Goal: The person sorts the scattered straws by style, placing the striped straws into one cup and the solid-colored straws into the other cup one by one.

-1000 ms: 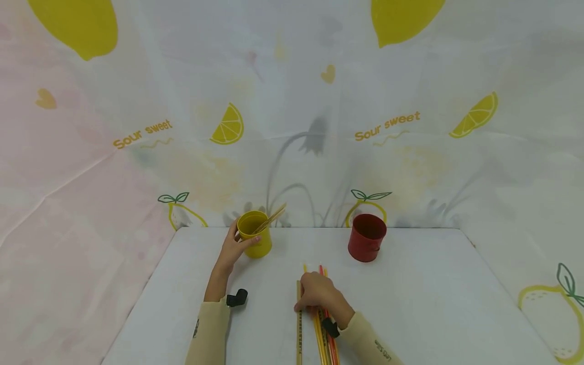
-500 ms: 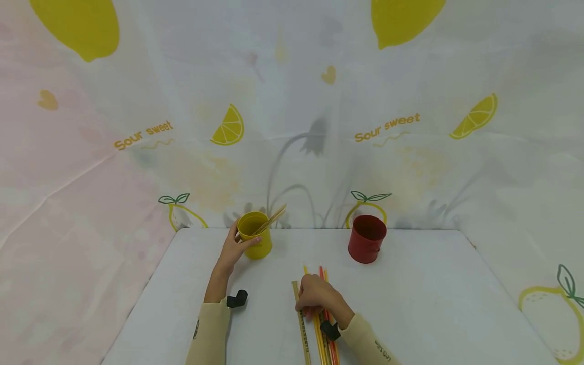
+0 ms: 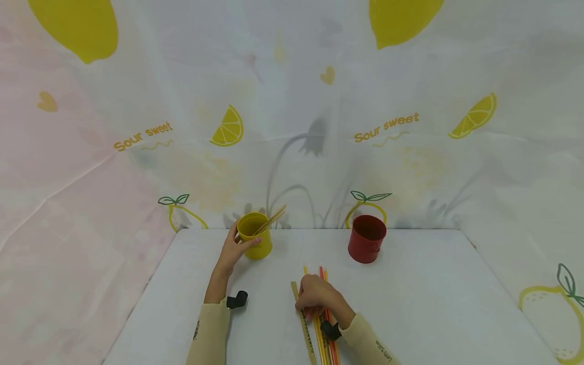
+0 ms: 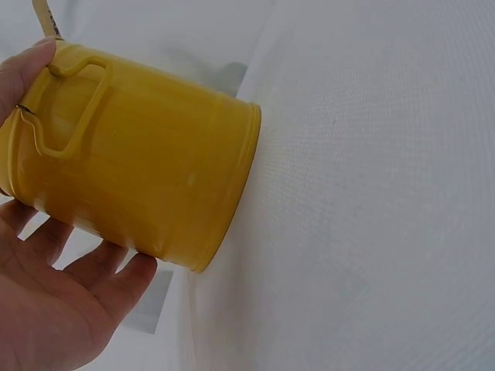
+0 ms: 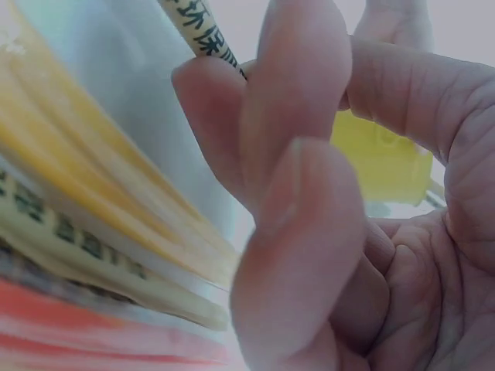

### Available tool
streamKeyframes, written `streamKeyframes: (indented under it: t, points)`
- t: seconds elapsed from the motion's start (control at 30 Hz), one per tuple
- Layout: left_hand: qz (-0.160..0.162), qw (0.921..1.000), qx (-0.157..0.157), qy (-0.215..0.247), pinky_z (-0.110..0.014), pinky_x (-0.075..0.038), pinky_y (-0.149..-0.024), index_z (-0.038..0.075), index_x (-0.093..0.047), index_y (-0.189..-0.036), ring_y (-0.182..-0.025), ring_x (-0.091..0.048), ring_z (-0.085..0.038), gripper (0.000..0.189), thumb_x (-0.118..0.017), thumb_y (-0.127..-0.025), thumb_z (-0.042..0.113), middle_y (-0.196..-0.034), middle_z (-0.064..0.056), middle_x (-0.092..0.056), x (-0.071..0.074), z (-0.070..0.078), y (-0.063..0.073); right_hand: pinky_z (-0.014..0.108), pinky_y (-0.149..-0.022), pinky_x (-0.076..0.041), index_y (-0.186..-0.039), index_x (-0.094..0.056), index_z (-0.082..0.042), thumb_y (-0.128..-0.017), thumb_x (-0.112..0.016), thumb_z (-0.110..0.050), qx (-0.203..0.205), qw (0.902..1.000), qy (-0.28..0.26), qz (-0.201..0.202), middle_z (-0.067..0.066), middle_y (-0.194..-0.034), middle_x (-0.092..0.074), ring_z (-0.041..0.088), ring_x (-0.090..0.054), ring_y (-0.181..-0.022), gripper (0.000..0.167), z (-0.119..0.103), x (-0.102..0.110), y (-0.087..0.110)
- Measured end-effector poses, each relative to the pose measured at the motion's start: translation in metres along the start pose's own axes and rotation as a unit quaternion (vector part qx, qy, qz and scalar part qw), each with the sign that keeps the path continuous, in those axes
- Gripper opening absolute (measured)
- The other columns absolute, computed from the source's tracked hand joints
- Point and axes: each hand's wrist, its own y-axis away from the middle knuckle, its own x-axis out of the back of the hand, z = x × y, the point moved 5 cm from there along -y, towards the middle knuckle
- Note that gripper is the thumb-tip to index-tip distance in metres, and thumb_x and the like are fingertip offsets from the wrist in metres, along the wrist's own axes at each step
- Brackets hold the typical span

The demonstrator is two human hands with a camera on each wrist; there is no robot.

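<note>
My left hand (image 3: 231, 251) grips a yellow metal bucket (image 3: 261, 249) at the table's back left, thumb and fingers on opposite sides. A pair of wrapped chopsticks (image 3: 275, 217) leans out of it. In the left wrist view the bucket (image 4: 147, 154) shows a small wire handle. My right hand (image 3: 319, 295) pinches a paper-wrapped pair of chopsticks (image 3: 306, 334) with printed characters (image 5: 199, 29). Under and beside that hand lie several yellow sticks (image 5: 93, 154), red sticks (image 5: 93, 332) and another printed wrapper (image 5: 69, 232); the hand hides their middle part.
A red metal bucket (image 3: 365, 248) stands at the back right of the white table (image 3: 429, 294). Behind the table hangs a lemon-print cloth (image 3: 292, 167). The yellow and red sticks lie lengthwise near the table's front.
The chopsticks in my right hand have turned, their near end swinging right and their far end slightly left. My left hand and both buckets have stayed in place.
</note>
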Motion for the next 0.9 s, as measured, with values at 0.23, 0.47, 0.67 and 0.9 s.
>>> streamKeyframes:
  t: [0.23, 0.47, 0.67, 0.9]
  points:
    - [0.003, 1.0, 0.006, -0.002, -0.06, -0.023, -0.112, 0.013, -0.024, -0.156, -0.142, -0.024, -0.045, 0.088, -0.078, -0.087, 0.019, -0.157, -0.015, -0.025, 0.0, -0.001, 0.0, 0.031, -0.043, -0.051, -0.073, -0.061, -0.007, -0.077, -0.075, -0.007, 0.035, 0.9989, 0.001, 0.032, 0.007, -0.054, -0.063, 0.021, -0.064, -0.046, 0.015, -0.01, 0.015, 0.006]
    - [0.002, 1.0, 0.009, -0.001, -0.061, -0.021, -0.112, 0.013, -0.022, -0.156, -0.143, -0.023, -0.044, 0.089, -0.078, -0.087, 0.02, -0.159, -0.014, -0.023, 0.001, -0.003, 0.001, 0.035, -0.044, -0.053, -0.085, -0.056, -0.005, -0.079, -0.073, -0.007, 0.051, 0.9973, -0.024, 0.047, 0.007, -0.057, -0.063, 0.03, -0.067, -0.052, 0.018, -0.023, 0.029, 0.015]
    - [0.001, 1.0, 0.007, 0.0, -0.061, -0.022, -0.112, 0.012, -0.023, -0.156, -0.143, -0.023, -0.044, 0.089, -0.078, -0.087, 0.019, -0.158, -0.015, -0.025, 0.0, -0.003, 0.0, 0.033, -0.042, -0.05, -0.091, -0.056, -0.002, -0.079, -0.071, -0.009, 0.078, 0.9939, -0.024, 0.075, 0.005, -0.054, -0.063, 0.032, -0.068, -0.054, 0.02, -0.033, 0.043, 0.022]
    - [0.0, 1.0, 0.002, 0.003, -0.062, -0.021, -0.112, 0.013, -0.023, -0.156, -0.143, -0.022, -0.045, 0.088, -0.077, -0.087, 0.018, -0.158, -0.014, -0.025, 0.0, -0.001, 0.0, 0.028, -0.042, -0.046, -0.097, -0.056, -0.004, -0.083, -0.07, -0.014, 0.09, 0.9893, -0.014, 0.113, 0.0, -0.055, -0.063, 0.026, -0.066, -0.053, 0.022, -0.042, 0.059, 0.027]
